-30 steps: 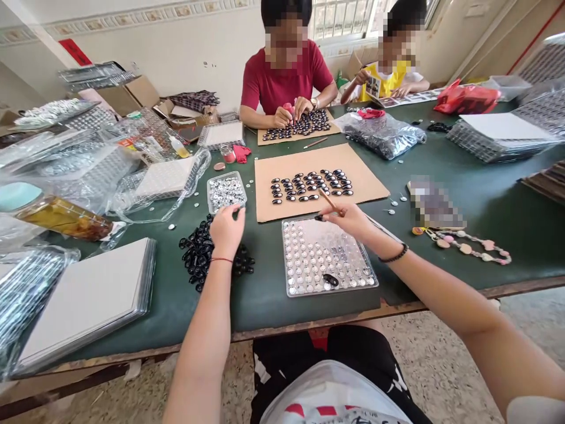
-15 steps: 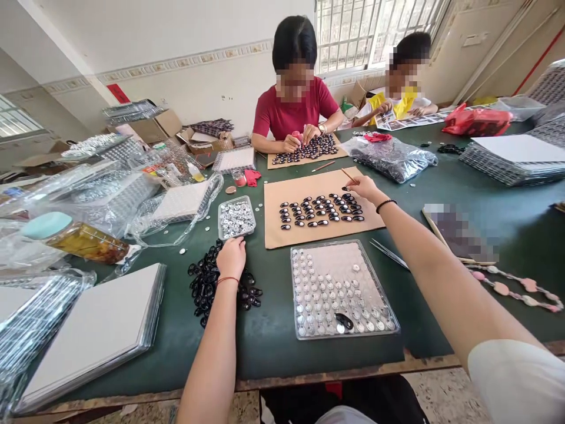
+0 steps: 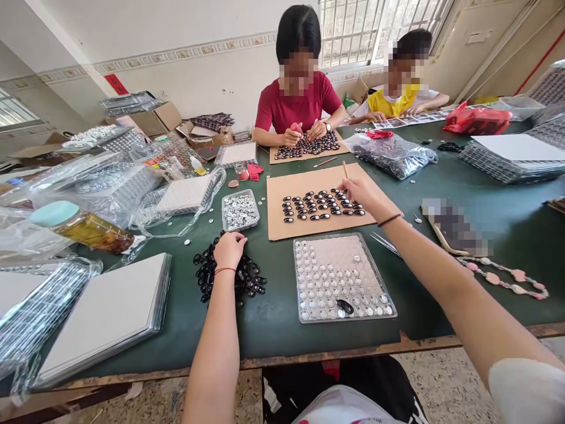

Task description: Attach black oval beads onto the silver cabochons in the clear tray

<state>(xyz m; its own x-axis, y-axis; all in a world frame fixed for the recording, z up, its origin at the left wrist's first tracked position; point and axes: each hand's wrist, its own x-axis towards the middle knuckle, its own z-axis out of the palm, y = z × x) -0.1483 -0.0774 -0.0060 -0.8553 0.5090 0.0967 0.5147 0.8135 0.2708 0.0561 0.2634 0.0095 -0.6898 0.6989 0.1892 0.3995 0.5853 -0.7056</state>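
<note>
One green felt-covered table (image 3: 485, 235) carries everything. Two brown cardboard sheets (image 3: 282, 224) lie on it, the nearer bearing rows of glossy black oval pieces (image 3: 322, 206), too many to count surely. One clear plastic tray of silver discs (image 3: 342, 277) sits at the near edge. The right hand (image 3: 359, 191) pinches one thin wooden stick (image 3: 345, 171) over those rows. The left hand (image 3: 228, 250) rests curled on one heap of black oval rings (image 3: 251, 280), beside one small clear box of silver discs (image 3: 239, 209).

Green-topped table (image 3: 507, 235), pale walls (image 3: 176, 35), barred window (image 3: 379, 23), speckled floor (image 3: 445, 377).
</note>
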